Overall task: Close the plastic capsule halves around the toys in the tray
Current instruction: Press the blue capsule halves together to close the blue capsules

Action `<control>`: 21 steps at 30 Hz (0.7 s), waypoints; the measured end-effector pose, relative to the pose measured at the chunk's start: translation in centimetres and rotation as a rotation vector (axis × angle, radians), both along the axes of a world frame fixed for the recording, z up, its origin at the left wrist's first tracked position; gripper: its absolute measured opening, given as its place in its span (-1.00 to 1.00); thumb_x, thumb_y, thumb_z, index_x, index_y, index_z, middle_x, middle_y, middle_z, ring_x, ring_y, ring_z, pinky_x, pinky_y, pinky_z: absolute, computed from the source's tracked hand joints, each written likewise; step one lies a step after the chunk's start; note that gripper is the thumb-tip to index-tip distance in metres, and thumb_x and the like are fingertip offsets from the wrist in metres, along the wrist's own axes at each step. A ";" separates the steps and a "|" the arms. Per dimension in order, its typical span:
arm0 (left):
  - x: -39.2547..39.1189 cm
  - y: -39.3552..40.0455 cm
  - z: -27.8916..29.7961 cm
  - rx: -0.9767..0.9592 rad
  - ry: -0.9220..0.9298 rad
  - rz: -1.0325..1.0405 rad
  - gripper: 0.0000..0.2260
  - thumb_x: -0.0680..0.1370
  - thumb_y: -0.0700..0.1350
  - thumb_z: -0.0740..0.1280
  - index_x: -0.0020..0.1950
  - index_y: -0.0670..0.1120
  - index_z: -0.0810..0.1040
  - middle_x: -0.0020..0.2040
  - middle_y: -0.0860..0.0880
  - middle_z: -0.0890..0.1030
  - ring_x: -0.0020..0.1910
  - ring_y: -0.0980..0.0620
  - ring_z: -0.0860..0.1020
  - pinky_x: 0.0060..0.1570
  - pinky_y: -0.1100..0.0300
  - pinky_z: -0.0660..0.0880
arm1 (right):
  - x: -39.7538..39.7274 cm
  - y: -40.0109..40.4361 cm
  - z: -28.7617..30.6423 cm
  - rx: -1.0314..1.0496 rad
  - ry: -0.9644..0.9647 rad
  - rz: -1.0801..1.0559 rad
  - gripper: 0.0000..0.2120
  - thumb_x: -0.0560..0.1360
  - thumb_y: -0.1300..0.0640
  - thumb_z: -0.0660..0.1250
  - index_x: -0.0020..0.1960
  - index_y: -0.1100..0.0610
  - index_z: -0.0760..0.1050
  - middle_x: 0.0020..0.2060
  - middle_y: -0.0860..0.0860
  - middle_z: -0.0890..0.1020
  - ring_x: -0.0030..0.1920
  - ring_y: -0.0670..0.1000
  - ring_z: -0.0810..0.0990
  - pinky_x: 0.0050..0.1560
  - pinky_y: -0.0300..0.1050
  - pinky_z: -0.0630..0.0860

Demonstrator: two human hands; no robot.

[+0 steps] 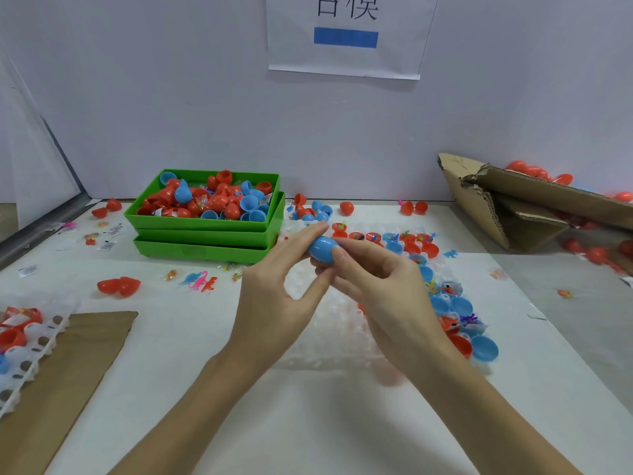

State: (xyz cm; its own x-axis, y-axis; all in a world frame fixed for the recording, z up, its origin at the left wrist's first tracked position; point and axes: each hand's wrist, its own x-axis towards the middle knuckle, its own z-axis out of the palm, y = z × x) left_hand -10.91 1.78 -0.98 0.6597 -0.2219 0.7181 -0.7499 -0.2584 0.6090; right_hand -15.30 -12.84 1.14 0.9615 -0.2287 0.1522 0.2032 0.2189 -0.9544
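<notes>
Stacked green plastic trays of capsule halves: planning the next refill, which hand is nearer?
Left. The left hand sits just front-right of the trays; the right hand lies farther right, both holding the blue capsule.

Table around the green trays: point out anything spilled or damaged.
Loose red capsules and small toy dinosaurs lie scattered on the table outside the green trays. At right, a torn cardboard box sags open, red capsules behind it.

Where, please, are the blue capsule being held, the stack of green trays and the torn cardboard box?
blue capsule [322, 249]: head view, on its exposed rounded shell between the fingers of both hands.
green trays [205, 237]: head view, on the front wall of the stack.
cardboard box [479, 207]: head view, on its tilted left flap.
</notes>
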 end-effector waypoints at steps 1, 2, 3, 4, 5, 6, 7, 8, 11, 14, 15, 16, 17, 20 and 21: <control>0.0 0.0 0.0 0.024 -0.025 0.029 -0.52 0.54 -0.20 0.53 0.45 -0.12 0.56 0.36 0.04 0.63 0.32 0.15 0.59 0.34 0.11 0.54 | 0.0 0.0 0.0 0.035 0.027 0.033 -0.80 0.57 0.19 0.44 0.19 0.16 0.67 0.02 0.08 0.75 0.05 0.08 0.74 0.11 -0.09 0.66; 0.0 0.0 -0.1 0.034 -0.041 0.054 -0.53 0.53 -0.20 0.54 0.43 -0.13 0.57 0.34 0.04 0.63 0.33 0.15 0.58 0.35 0.16 0.53 | 0.0 0.0 0.1 0.068 0.040 0.072 -0.80 0.57 0.19 0.44 0.18 0.16 0.68 0.03 0.10 0.75 0.06 0.10 0.74 0.09 -0.09 0.67; 0.0 0.2 0.0 0.034 -0.049 0.074 -0.56 0.53 -0.19 0.53 0.41 -0.14 0.58 0.32 0.04 0.65 0.33 0.16 0.58 0.35 0.21 0.51 | 0.0 0.1 0.1 0.100 0.043 0.107 -0.82 0.56 0.20 0.44 0.15 0.17 0.69 0.03 0.13 0.75 0.07 0.12 0.74 0.05 -0.10 0.67; 0.1 0.3 0.1 0.029 -0.052 0.090 -0.59 0.53 -0.18 0.52 0.38 -0.14 0.60 0.29 0.05 0.66 0.32 0.18 0.58 0.34 0.25 0.50 | 0.0 0.2 0.1 0.130 0.045 0.132 -0.85 0.55 0.20 0.45 0.11 0.17 0.71 0.03 0.15 0.74 0.07 0.14 0.73 0.02 -0.11 0.67; 0.0 0.3 0.1 0.024 -0.045 0.097 -0.61 0.54 -0.16 0.51 0.36 -0.14 0.61 0.28 0.06 0.66 0.32 0.20 0.58 0.33 0.27 0.49 | 0.0 0.4 0.1 0.164 0.052 0.152 -0.87 0.55 0.19 0.46 0.08 0.17 0.72 0.04 0.16 0.74 0.08 0.16 0.73 0.01 -0.10 0.67; 0.0 0.3 0.2 0.016 -0.026 0.090 -0.63 0.55 -0.13 0.48 0.36 -0.13 0.60 0.27 0.07 0.66 0.32 0.21 0.57 0.33 0.30 0.47 | 0.1 0.4 0.1 0.209 0.064 0.181 -0.86 0.55 0.18 0.45 0.09 0.18 0.71 0.06 0.18 0.73 0.11 0.17 0.72 0.03 -0.07 0.67; -0.1 0.3 0.2 0.007 0.002 0.069 -0.63 0.56 -0.11 0.46 0.36 -0.12 0.60 0.28 0.08 0.66 0.33 0.22 0.56 0.32 0.32 0.46 | 0.2 0.5 0.2 0.270 0.081 0.230 -0.82 0.57 0.17 0.43 0.14 0.20 0.68 0.11 0.19 0.71 0.15 0.18 0.70 0.08 -0.03 0.67; -0.1 0.2 0.3 -0.005 0.031 0.042 -0.63 0.57 -0.09 0.45 0.37 -0.10 0.59 0.29 0.10 0.65 0.34 0.22 0.55 0.32 0.35 0.44 | 0.3 0.4 0.2 0.337 0.098 0.297 -0.75 0.60 0.16 0.40 0.23 0.24 0.64 0.18 0.20 0.69 0.21 0.18 0.68 0.15 0.00 0.65; -0.1 0.3 0.7 -0.040 0.079 -0.045 -0.62 0.58 -0.07 0.42 0.40 -0.08 0.57 0.34 0.10 0.63 0.42 0.16 0.51 0.37 0.34 0.40 | 0.4 0.0 0.5 0.481 0.108 0.478 -0.62 0.65 0.18 0.32 0.41 0.34 0.47 0.33 0.23 0.60 0.34 0.17 0.59 0.28 0.01 0.58; -0.2 0.4 1.0 -0.041 0.056 -0.096 -0.63 0.59 -0.11 0.41 0.40 -0.10 0.56 0.36 0.06 0.61 0.45 0.07 0.49 0.43 0.23 0.40 | 0.5 -0.1 0.6 0.537 0.122 0.519 -0.59 0.60 0.18 0.36 0.40 0.33 0.49 0.29 0.25 0.61 0.31 0.17 0.61 0.24 -0.05 0.59; -0.2 0.4 1.0 -0.045 0.048 -0.106 -0.64 0.59 -0.12 0.41 0.38 -0.11 0.56 0.34 0.04 0.62 0.44 0.04 0.51 0.43 0.19 0.41 | 0.5 -0.2 0.5 0.546 0.121 0.523 -0.59 0.58 0.17 0.37 0.37 0.32 0.52 0.27 0.25 0.62 0.29 0.16 0.63 0.21 -0.06 0.60; -0.2 0.4 1.0 -0.053 0.048 -0.113 -0.65 0.59 -0.13 0.41 0.37 -0.13 0.57 0.32 0.01 0.63 0.42 0.01 0.52 0.43 0.15 0.43 | 0.5 -0.2 0.5 0.554 0.119 0.526 -0.60 0.56 0.16 0.38 0.35 0.31 0.54 0.25 0.24 0.64 0.28 0.15 0.64 0.20 -0.07 0.61; -0.3 0.4 0.9 -0.060 0.052 -0.121 -0.66 0.59 -0.13 0.40 0.36 -0.16 0.57 0.31 -0.02 0.63 0.40 -0.01 0.53 0.42 0.11 0.45 | 0.5 -0.2 0.5 0.559 0.116 0.526 -0.62 0.56 0.16 0.38 0.32 0.31 0.57 0.24 0.24 0.65 0.27 0.15 0.64 0.19 -0.07 0.61; -0.3 0.4 0.8 -0.074 0.056 -0.138 -0.68 0.60 -0.15 0.41 0.33 -0.20 0.58 0.27 -0.06 0.65 0.38 -0.05 0.55 0.40 0.07 0.46 | 0.3 0.1 0.6 0.558 0.116 0.510 -0.69 0.55 0.16 0.38 0.23 0.29 0.64 0.21 0.22 0.66 0.27 0.13 0.65 0.21 -0.06 0.61; -0.3 0.5 0.8 -0.079 0.058 -0.142 -0.68 0.60 -0.15 0.42 0.33 -0.20 0.59 0.27 -0.05 0.65 0.37 -0.06 0.56 0.40 0.07 0.47 | 0.3 0.2 0.6 0.559 0.118 0.500 -0.71 0.55 0.17 0.38 0.21 0.29 0.65 0.21 0.21 0.66 0.26 0.13 0.65 0.22 -0.06 0.61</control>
